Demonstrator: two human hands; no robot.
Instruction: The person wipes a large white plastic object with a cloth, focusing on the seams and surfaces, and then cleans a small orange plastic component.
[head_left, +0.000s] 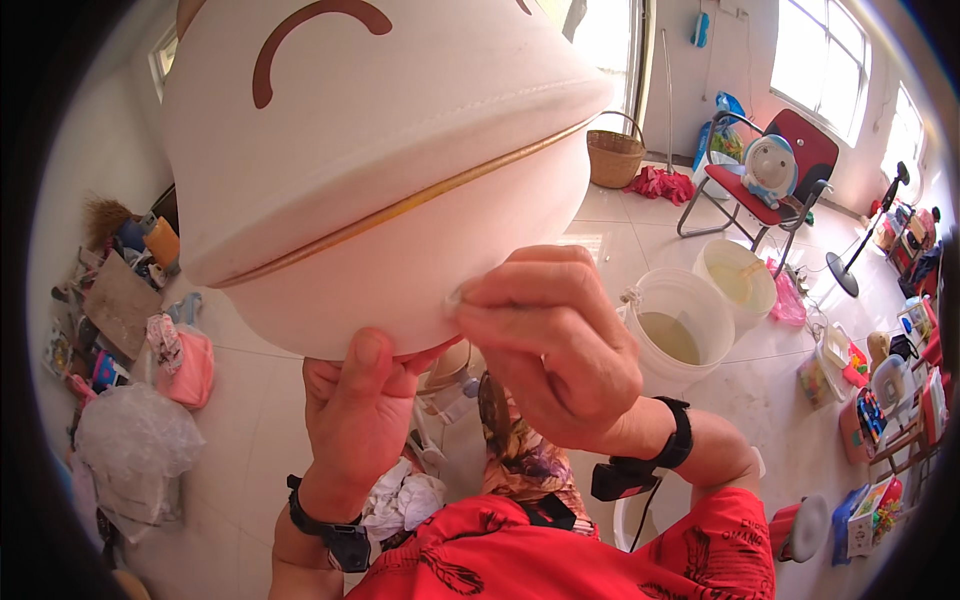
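A large whitish, rounded object (390, 172), its exact kind unclear, fills the upper middle of the view close to the camera. It bears a brown curved marking and a raised gold-brown seam line around its lower part. My left hand (360, 420) supports its lower edge from below, with the thumb on the near face and the other fingers partly hidden under it. Against the lower right surface, my right hand (555, 337) pinches a small whitish piece (452, 302) between thumb and fingertips; what the piece is made of cannot be told.
Two white plastic buckets (679, 322) with liquid stand on the tiled floor at right. Behind them are a red chair (750, 202) with a small fan (771, 166), a wicker basket (615, 157) and a red mop head (664, 185). Bags and clutter line the left wall.
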